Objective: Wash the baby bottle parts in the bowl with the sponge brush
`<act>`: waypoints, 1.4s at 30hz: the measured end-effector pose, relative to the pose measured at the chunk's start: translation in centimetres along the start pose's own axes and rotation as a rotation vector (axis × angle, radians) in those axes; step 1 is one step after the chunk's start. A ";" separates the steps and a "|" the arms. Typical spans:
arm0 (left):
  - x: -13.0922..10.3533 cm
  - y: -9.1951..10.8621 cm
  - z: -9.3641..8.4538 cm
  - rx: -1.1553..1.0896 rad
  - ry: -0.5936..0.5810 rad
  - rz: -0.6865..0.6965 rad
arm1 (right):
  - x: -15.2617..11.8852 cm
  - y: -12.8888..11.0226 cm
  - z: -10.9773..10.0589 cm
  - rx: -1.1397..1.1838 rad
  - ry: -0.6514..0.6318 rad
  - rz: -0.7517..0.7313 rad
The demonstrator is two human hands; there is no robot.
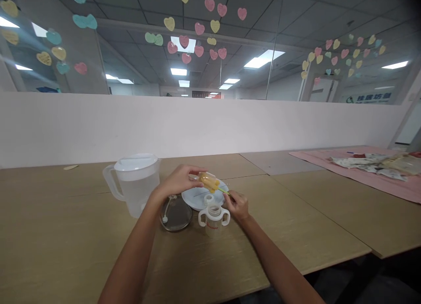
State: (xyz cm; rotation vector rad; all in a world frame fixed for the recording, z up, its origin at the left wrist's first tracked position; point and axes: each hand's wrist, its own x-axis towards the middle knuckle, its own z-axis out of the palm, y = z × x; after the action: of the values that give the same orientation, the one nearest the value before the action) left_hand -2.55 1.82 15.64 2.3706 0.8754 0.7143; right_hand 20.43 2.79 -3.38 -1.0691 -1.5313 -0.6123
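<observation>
My left hand [184,180] grips a small clear container [208,181] with yellow contents, tilted over a white plate [193,199]. Pinched in my right hand [237,204] is a thin green stick [224,191], its far end at the container's mouth. Just below my hands stands an open clear bottle [214,217] with two white handles. A small white ring-like part [208,199] is right behind it. On the left, a dark round lid [176,214] bears a thin pale tube with a white end [165,219].
A translucent pitcher [136,185] with a white lid stands left of my left hand. At the far right, a pink cloth [355,174] bears packets and papers [371,162]. A white wall [197,126] rises behind the wooden table [289,234].
</observation>
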 end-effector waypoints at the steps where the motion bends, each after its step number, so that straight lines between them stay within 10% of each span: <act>1: -0.1 -0.1 -0.3 0.049 0.033 -0.022 | 0.0 0.1 0.0 -0.015 0.003 0.006; 6: -0.1 -2.3 -1.5 0.373 0.144 -0.147 | 0.0 0.8 0.1 -0.093 0.025 0.114; 14: 0.9 -8.1 -0.6 0.680 -0.090 -0.426 | 0.2 1.0 0.0 -0.107 0.015 0.140; 22: 2.1 -10.4 1.7 0.692 -0.184 -0.427 | 0.1 1.0 0.1 -0.100 0.005 0.132; 35: 2.6 -7.2 3.5 0.685 -0.079 -0.251 | 0.2 1.1 0.2 -0.143 0.017 0.128; 42: 3.3 -5.9 7.5 0.594 -0.168 -0.178 | 0.2 1.0 0.0 -0.135 0.008 0.137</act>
State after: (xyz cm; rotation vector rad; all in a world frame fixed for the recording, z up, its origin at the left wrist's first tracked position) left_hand 1.71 5.94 7.53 2.7520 1.3446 0.1877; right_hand 21.34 3.32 -3.37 -1.2614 -1.4118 -0.6303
